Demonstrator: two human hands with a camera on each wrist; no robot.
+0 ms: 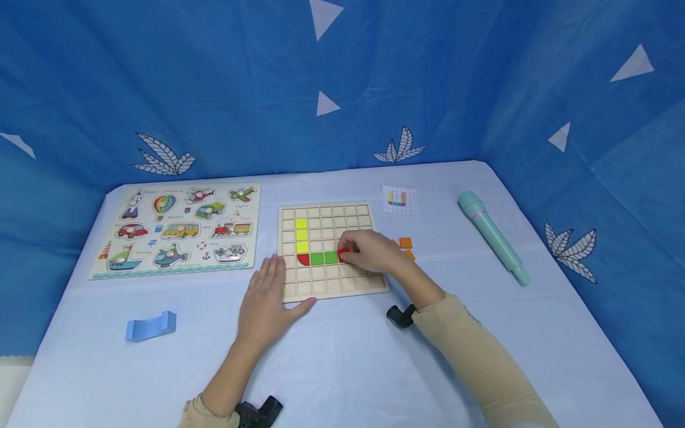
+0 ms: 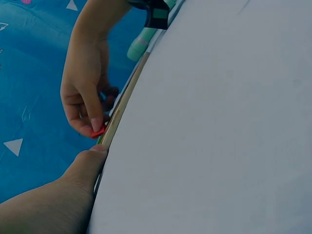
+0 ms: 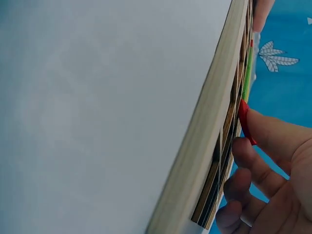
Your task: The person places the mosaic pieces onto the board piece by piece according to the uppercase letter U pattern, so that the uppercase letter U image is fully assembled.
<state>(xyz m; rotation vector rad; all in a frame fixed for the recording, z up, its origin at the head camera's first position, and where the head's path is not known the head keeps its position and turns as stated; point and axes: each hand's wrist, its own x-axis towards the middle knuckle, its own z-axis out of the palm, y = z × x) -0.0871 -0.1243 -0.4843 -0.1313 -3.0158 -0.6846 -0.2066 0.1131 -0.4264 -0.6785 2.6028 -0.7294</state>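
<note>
A wooden grid board [image 1: 334,286] lies on the table. My left hand [image 1: 262,306] rests at its left edge and near corner, fingers straight and thumb spread along the front edge. Between the thumb and finger of my right hand [image 1: 369,249] a red tile [image 3: 245,122] with a curved edge is pinched, tilted up at the board in the right wrist view. It sits just right of two green tiles [image 1: 323,258] in the grid. Left of the green ones is a red quarter-round tile [image 1: 303,260], with a column of yellow tiles [image 1: 302,235] above it.
Orange tiles [image 1: 405,242] lie right of the board, partly behind my right hand. A pattern card [image 1: 399,200] is beyond them. A vehicle picture puzzle [image 1: 176,229] lies at left, a blue block [image 1: 151,326] nearer, and a mint-green toy microphone [image 1: 495,238] at right.
</note>
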